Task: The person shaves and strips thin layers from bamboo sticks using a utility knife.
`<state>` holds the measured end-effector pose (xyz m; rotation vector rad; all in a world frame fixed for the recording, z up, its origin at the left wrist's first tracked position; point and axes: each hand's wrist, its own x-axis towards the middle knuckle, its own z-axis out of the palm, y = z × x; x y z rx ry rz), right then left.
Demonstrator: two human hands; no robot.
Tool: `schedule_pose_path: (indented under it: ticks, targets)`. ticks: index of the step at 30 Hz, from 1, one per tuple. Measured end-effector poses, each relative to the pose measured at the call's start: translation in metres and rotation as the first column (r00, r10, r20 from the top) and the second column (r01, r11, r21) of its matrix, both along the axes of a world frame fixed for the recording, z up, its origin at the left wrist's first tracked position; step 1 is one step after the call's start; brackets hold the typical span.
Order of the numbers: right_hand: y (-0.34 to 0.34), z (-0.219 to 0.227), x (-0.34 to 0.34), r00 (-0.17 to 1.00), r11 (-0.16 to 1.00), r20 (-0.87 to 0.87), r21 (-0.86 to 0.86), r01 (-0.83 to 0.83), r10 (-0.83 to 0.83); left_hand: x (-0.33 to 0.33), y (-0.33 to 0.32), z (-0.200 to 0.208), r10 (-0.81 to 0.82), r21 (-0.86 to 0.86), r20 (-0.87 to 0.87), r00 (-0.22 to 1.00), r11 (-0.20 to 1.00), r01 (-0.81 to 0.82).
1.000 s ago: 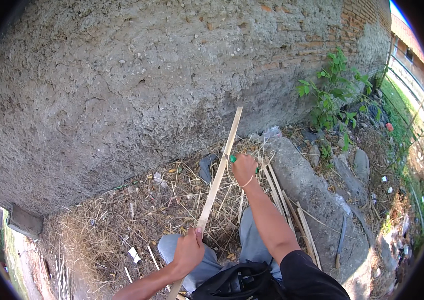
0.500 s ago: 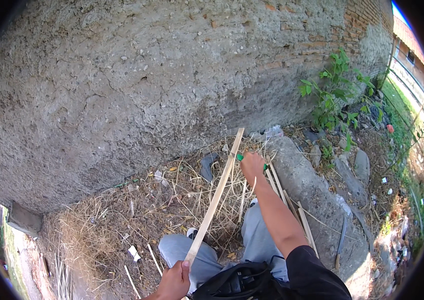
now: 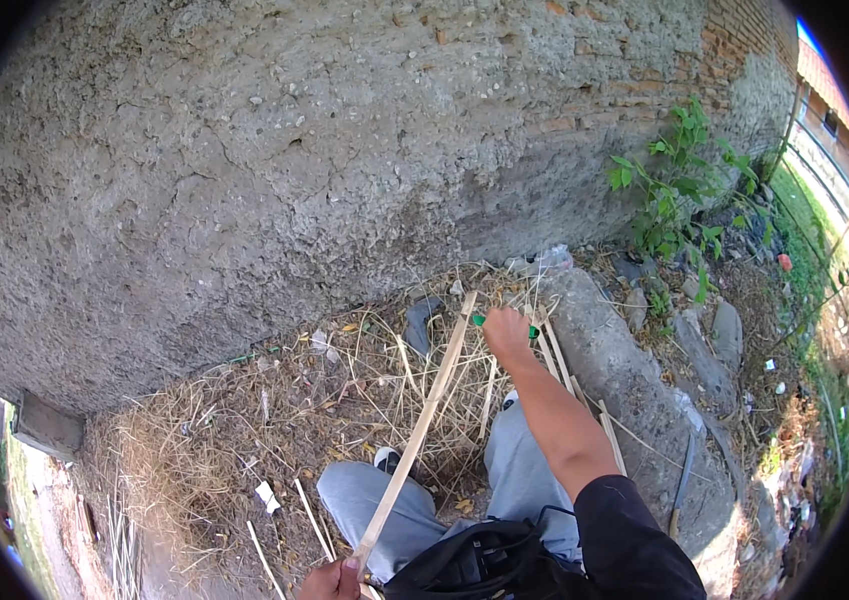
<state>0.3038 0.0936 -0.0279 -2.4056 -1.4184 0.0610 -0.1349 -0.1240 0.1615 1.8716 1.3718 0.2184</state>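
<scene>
A long, flat, pale bamboo strip (image 3: 419, 430) slants from my lap up toward the wall. My left hand (image 3: 332, 580), at the picture's lower edge, is closed round its near end with the thumb on top. Close to the strip's far end, my right hand (image 3: 507, 334) is wrapped round a tool with a green handle (image 3: 533, 331). The tool's front reaches the strip's edge, but its blade is too small to make out, so its kind is unclear. Shavings and thin straw-like slivers (image 3: 404, 365) lie on the ground beneath.
A rough plastered wall (image 3: 274, 200) rises ahead. Right of my legs is a stone slab (image 3: 604, 350), with several pale strips (image 3: 556, 355) along its side and a saw-like tool (image 3: 685, 475) on it. A leafy plant (image 3: 679, 180) grows by the wall. A black bag (image 3: 484, 565) covers my lap.
My left hand has drawn the strip back toward my body, down and left. Its far end now sits closer to the green-handled tool. My right hand has stayed nearly in place.
</scene>
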Motion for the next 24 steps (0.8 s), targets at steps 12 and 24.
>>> schedule_pose_path:
  ticks: [12,24]
  targets:
    - [-0.052,-0.077,0.089,0.945,0.930,0.004,-0.177,0.323,-0.327,-0.089,-0.057,0.009,0.366,-0.481,-0.029,0.930,0.811,-0.334]
    - [-0.061,-0.069,0.066,0.978,0.746,-0.041,-0.654,0.127,-0.203,-0.087,0.052,-0.040,0.094,0.339,-0.582,0.808,0.931,0.136]
